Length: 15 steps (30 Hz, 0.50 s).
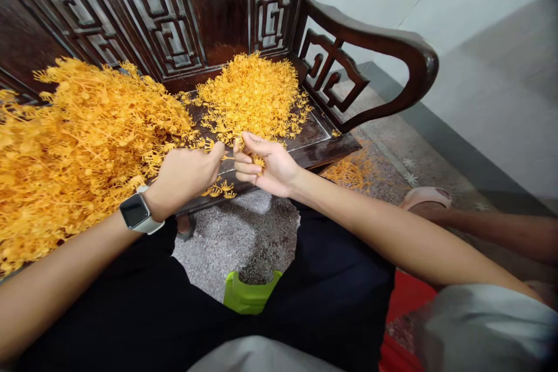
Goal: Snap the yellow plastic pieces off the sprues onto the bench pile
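Observation:
Both my hands meet over the front edge of a dark carved wooden bench [318,139]. My left hand [185,177], with a smartwatch [136,212] on its wrist, pinches a thin orange plastic sprig between thumb and forefinger. My right hand [264,165] is curled, palm up, around a few small orange plastic pieces. A large heap of branched orange sprigs [74,151] lies on the seat to the left. A smaller pile of loose orange pieces [250,93] sits behind my hands.
The bench's curved armrest [383,40] rises at the right. More orange pieces [349,171] lie on the speckled floor beside the bench. A green plastic stool edge [248,296] shows between my knees. My foot in a pink slipper [425,197] rests at the right.

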### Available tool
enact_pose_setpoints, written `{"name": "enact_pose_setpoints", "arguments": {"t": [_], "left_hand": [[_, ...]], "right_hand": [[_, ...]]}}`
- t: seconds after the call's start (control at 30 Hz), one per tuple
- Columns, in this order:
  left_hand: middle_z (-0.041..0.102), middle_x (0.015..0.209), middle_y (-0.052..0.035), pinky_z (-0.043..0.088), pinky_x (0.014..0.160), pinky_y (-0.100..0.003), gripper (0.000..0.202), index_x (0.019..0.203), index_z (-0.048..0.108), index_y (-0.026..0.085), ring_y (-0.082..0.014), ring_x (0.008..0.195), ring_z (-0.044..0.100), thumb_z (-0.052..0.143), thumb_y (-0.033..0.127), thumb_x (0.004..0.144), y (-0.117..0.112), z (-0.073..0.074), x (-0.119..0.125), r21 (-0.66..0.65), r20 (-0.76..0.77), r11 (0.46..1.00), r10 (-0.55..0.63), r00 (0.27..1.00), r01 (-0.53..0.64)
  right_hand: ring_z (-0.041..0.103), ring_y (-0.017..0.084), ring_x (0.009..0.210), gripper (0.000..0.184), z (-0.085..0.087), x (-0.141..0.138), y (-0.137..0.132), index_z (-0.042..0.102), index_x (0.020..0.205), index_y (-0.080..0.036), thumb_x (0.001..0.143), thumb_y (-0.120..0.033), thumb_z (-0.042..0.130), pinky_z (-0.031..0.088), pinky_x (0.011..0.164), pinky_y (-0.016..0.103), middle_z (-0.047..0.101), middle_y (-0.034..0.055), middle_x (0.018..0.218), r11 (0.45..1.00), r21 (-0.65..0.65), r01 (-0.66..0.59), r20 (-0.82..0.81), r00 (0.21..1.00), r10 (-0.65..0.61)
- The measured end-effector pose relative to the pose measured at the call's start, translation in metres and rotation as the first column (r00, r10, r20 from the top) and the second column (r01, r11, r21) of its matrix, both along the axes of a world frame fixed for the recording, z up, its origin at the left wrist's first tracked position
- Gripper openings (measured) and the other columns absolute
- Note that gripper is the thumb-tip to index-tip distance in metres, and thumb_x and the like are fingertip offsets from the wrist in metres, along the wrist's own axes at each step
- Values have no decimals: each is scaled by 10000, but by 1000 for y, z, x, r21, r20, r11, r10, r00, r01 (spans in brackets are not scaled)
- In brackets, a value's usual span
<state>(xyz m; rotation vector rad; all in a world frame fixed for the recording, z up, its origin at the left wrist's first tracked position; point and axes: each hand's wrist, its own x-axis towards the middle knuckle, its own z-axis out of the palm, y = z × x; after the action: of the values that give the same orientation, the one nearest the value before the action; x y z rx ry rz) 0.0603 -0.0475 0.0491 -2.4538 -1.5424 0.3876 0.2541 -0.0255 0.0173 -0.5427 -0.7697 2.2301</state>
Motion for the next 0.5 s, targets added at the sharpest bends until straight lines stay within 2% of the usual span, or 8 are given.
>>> {"name": "enact_pose_setpoints", "arguments": {"t": [0.07, 0.17, 0.23, 0.33, 0.37, 0.4, 0.5], "left_hand": [[749, 744, -169, 354, 583, -339, 477, 1158, 701, 158, -325, 668, 738, 351, 481, 1135, 3, -2, -5, -15, 15, 999, -45, 999, 45], [718, 693, -155, 320, 571, -341, 585, 1066, 725, 178, -323, 650, 722, 321, 597, 1126, 10, -6, -28, 4, 25, 998, -65, 998, 65], [694, 659, -147, 257, 548, -343, 614, 1012, 722, 184, -304, 596, 693, 245, 548, 1141, 16, -11, -51, 55, 24, 998, -9, 1000, 7], [701, 659, -152, 188, 536, -351, 620, 1013, 718, 177, -289, 553, 674, 202, 492, 1150, 22, -19, -78, 138, 23, 985, 98, 995, -100], [705, 661, -153, 185, 538, -355, 624, 1020, 718, 176, -295, 561, 681, 199, 498, 1150, 23, -20, -82, 144, 17, 984, 104, 994, -106], [712, 670, -154, 189, 541, -358, 627, 1032, 717, 176, -302, 573, 690, 198, 507, 1151, 23, -20, -82, 150, 16, 983, 102, 995, -103], [715, 676, -151, 204, 544, -364, 644, 1058, 712, 178, -313, 596, 700, 178, 524, 1153, 23, -16, -72, 166, 26, 983, 69, 997, -73]], "right_hand": [[127, 63, 497, 346, 6, 4, 0, 520, 864, -195, 1157, -352, 425, 189, 466, 186, 375, -67, 680, 999, 26, -24, 24, 999, 23], [84, 68, 513, 317, 21, 28, 6, 484, 826, -205, 1116, -331, 504, 125, 469, 197, 288, -76, 667, 989, 146, 8, 33, 999, -13], [37, 75, 521, 337, 30, 54, 15, 435, 802, -225, 1066, -348, 604, 101, 461, 214, 187, -88, 663, 956, 248, 159, 33, 985, -172], [-19, 92, 523, 436, 35, 88, 30, 398, 785, -251, 1043, -497, 648, 70, 446, 254, 99, -94, 650, 848, 344, 402, 118, 878, -464], [-17, 95, 521, 457, 33, 93, 34, 415, 780, -253, 1032, -554, 650, 68, 449, 265, 96, -97, 637, 839, 358, 410, 159, 859, -487], [-4, 95, 516, 462, 31, 94, 35, 451, 778, -252, 1012, -588, 665, 71, 456, 271, 105, -102, 622, 854, 364, 373, 200, 864, -462], [129, 80, 492, 431, 22, 80, 33, 579, 767, -226, 926, -581, 763, 119, 493, 272, 239, -97, 591, 910, 386, 152, 274, 923, -271]]}}
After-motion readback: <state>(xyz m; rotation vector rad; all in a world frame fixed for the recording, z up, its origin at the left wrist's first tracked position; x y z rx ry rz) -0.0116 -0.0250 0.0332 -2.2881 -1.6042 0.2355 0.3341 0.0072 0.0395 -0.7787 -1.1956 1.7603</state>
